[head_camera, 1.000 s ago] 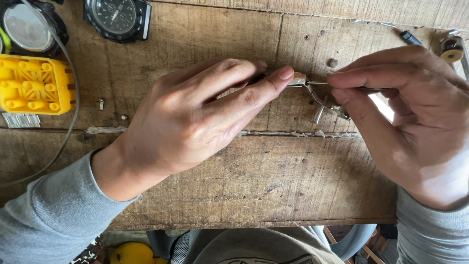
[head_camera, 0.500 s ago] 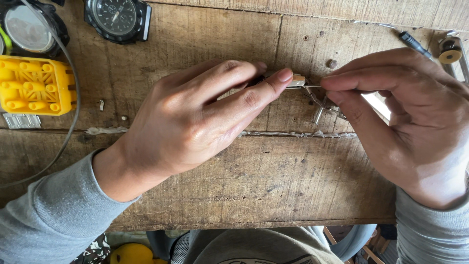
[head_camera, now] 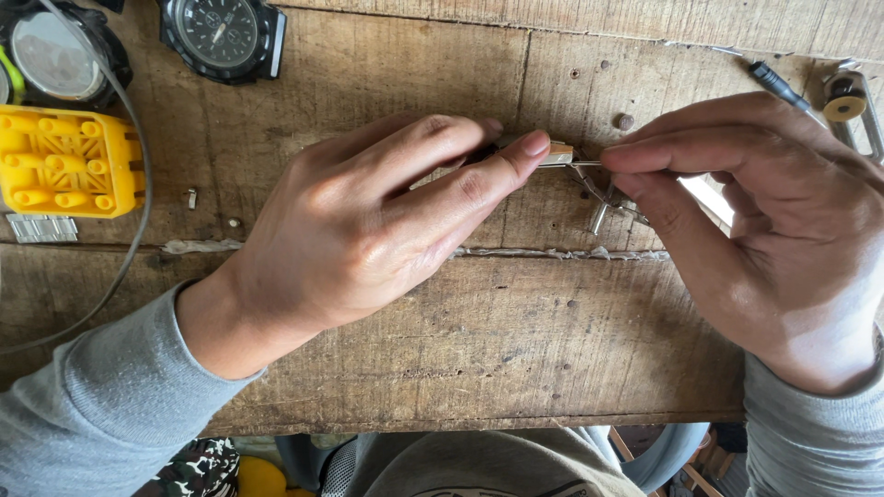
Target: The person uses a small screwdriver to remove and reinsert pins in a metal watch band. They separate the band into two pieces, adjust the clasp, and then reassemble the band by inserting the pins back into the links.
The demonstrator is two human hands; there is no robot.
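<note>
Metal piece (head_camera: 558, 154) mostly hidden under left hand (head_camera: 368, 225).

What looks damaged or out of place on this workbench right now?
The wooden bench is worn: a rough crack runs across between the boards, with scattered holes and stains. Small loose metal bits lie near the yellow block. The left hand and right hand pinch a thin metal piece; nothing there looks broken.

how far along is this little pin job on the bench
Done: nothing visibly finished. In hand: left hand grips a small tool, its thin pin meeting the right hand fingertips. Left: two watches and the yellow holder block lie untouched.
</note>
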